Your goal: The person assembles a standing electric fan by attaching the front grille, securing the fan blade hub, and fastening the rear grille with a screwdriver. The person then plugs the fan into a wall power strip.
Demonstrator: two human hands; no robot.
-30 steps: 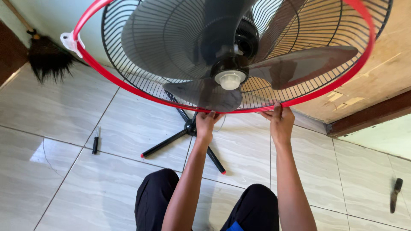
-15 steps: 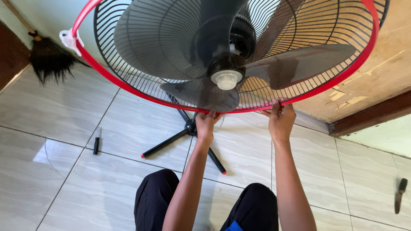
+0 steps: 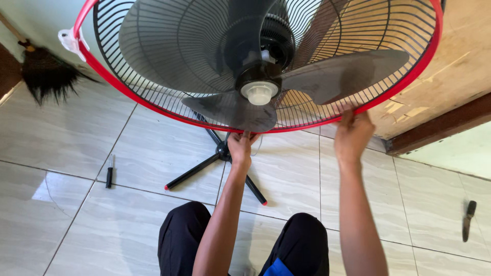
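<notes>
A black wire fan guard [image 3: 153, 76] with a glossy red rim [image 3: 409, 76] fills the upper view, tilted toward the viewer over three smooth grey blades [image 3: 337, 76] and a round white hub cap [image 3: 259, 92]. The left hand [image 3: 240, 148] pinches the rim's near edge; the right hand [image 3: 353, 135] curls its fingers over it further right. Below, the black cross-shaped stand [image 3: 215, 163] rests on glossy pale tiles [image 3: 61, 153]. One screwdriver [image 3: 109, 171] lies left, one dark tool [image 3: 468, 220] right, one bristly broom [image 3: 46, 76] far left.
</notes>
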